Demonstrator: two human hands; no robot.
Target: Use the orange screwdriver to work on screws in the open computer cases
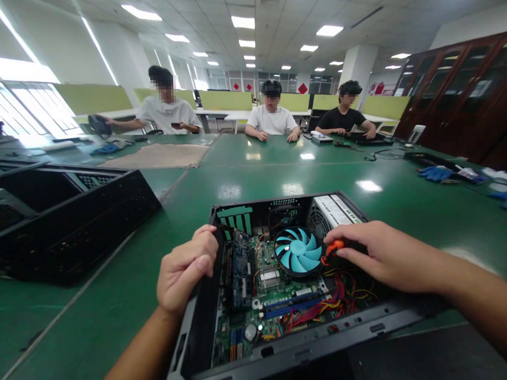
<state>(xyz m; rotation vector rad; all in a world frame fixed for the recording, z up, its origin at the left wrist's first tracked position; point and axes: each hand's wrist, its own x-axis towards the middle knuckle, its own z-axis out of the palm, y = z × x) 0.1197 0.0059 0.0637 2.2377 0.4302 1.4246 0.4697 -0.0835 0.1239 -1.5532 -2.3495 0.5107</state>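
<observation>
An open black computer case (200,325) lies on the green table in front of me, its green motherboard (274,305) showing. A blue cooling fan (298,251) sits in the middle, with red and yellow wires (336,303) to its right. My left hand (185,270) is curled over the case's left wall, gripping its edge. My right hand (384,254) reaches in from the right, fingers closed on an orange-and-black tool (334,247) whose tip is at the fan's right edge. A silver power supply (335,209) sits at the case's back right.
Another black case (63,230) lies at the left. Three people sit at the far side of the green table (257,179). Blue gloves (436,173) and cables lie at the right. A brown mat (161,155) rests further back.
</observation>
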